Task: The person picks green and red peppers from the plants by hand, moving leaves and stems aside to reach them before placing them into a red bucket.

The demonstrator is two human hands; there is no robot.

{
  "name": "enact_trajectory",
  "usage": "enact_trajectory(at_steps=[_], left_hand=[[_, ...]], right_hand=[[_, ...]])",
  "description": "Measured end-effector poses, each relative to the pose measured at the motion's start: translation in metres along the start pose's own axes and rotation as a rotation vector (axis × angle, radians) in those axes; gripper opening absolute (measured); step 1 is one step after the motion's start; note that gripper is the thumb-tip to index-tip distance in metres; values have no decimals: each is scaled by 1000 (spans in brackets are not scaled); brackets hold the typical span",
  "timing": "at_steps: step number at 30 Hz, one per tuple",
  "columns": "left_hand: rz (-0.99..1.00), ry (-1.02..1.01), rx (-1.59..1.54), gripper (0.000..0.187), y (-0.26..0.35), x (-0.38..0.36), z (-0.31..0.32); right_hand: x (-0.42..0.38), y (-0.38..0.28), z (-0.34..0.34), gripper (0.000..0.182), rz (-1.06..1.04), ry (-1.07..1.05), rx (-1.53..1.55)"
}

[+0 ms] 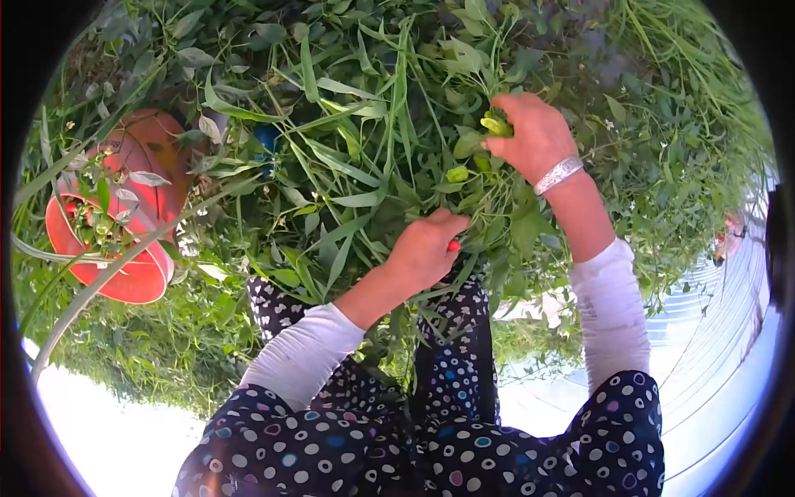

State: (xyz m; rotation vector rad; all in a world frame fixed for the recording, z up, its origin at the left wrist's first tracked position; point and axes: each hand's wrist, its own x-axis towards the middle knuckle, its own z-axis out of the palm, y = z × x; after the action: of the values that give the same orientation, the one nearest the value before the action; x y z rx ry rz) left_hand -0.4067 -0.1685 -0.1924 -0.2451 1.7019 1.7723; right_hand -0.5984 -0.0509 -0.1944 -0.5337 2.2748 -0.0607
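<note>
Polka-dot sleeves point(348, 447) closest; left hand point(426, 248) closed on one red pepper point(454, 246), right hand point(534, 137) pinching one green pepper point(495, 125), one orange bucket point(132, 207) beside plants point(364, 124)

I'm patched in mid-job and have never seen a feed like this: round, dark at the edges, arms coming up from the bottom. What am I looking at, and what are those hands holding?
There is no machine here. One camera sits on a person's head and looks forward and down, so the arms in white sleeves and spotted clothing are the wearer's own. The wide lens makes the picture round and bends its edges.

The hands work in a leafy green plant. The right hand, with a silver bracelet at the wrist, pinches a small green pod. The left hand is closed around something small and red; too little shows to name it. At the left, an orange bucket stands half hidden among the leaves.
</note>
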Motion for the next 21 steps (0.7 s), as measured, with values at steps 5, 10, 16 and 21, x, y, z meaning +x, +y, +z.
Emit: enact_trajectory(at_steps=[5,10,16,21], left_hand=[[12,28,-14,38,-2,-6,3],[4,64,-10,38,8,-6,-5],[-15,18,-41,38,15,-8,-10],[-6,7,-8,35,12,-10,-10]], right_hand=[[8,12,26,37,22,-87,-120],[-19,7,0,28,150,157,202],[-59,10,-5,25,103,302,266],[-92,-5,-3,23,230,236,374]])
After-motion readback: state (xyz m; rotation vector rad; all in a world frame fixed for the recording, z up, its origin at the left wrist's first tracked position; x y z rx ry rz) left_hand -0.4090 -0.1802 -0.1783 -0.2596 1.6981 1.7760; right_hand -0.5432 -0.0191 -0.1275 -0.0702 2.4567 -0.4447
